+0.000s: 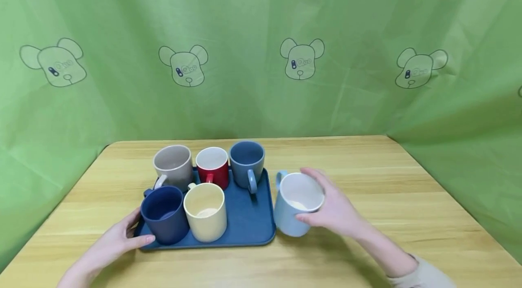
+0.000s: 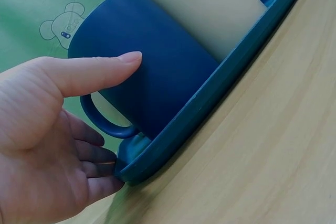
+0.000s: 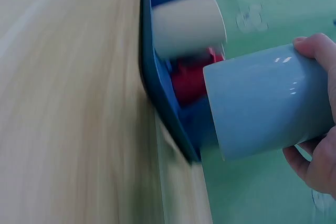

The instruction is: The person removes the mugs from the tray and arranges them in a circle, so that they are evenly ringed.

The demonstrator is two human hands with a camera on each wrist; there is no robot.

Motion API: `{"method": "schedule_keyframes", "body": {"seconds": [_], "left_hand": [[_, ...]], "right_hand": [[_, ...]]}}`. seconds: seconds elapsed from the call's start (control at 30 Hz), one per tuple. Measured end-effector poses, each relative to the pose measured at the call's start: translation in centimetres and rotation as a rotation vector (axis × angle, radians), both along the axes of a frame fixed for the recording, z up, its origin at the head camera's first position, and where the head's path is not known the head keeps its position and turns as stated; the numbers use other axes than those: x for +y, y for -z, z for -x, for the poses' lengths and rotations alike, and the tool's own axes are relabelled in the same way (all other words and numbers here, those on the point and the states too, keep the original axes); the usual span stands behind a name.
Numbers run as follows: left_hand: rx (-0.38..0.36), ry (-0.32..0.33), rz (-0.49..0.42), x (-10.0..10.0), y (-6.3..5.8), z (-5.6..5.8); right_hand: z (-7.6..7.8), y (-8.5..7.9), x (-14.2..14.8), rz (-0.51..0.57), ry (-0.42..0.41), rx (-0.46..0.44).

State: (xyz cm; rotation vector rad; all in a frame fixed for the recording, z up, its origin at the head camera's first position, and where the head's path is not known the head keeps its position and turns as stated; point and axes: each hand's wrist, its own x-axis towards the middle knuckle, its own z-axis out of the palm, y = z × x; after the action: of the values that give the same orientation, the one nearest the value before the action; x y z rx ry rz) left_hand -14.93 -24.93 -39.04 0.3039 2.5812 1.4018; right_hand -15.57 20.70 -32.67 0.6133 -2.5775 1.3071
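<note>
My right hand grips a light blue mug round its rim and side, with the mug's handle facing away from the palm. This mug is lifted, just beyond the right edge of a blue tray; the right wrist view shows its underside edge above the tray's level. At the tray's near left corner is my left hand. Its fingertips touch the tray edge, and its straight thumb lies over the side of a navy mug. Beside the navy mug, a cream mug stands upright on the tray.
Along the tray's back stand a grey mug, a red mug with white inside, and a slate-blue mug. Bare tray surface shows at the front right. A green curtain hangs behind the wooden table.
</note>
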Motion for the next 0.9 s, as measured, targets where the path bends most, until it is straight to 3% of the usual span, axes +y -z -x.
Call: {"method": "schedule_keyframes", "body": {"seconds": [0.17,0.47,0.7,0.9], "left_hand": [[-0.011,0.004,-0.002,0.0,0.0,-0.1],[0.021,-0.004,0.035,0.1,0.1,-0.1],[-0.003,-0.032,0.037,0.1,0.1,-0.1],[0.029,-0.038,0.046,0.2,0.1,0.0]], "right_hand": [[1.0,-0.1,3.3,-0.027,0.085,-0.011],[5.0,0.6,8.2,-0.089,0.124,0.009],[7.9,2.0,10.1,-0.111,0.168,-0.046],[9.8,2.5,11.0,-0.107,0.189,-0.096]]}}
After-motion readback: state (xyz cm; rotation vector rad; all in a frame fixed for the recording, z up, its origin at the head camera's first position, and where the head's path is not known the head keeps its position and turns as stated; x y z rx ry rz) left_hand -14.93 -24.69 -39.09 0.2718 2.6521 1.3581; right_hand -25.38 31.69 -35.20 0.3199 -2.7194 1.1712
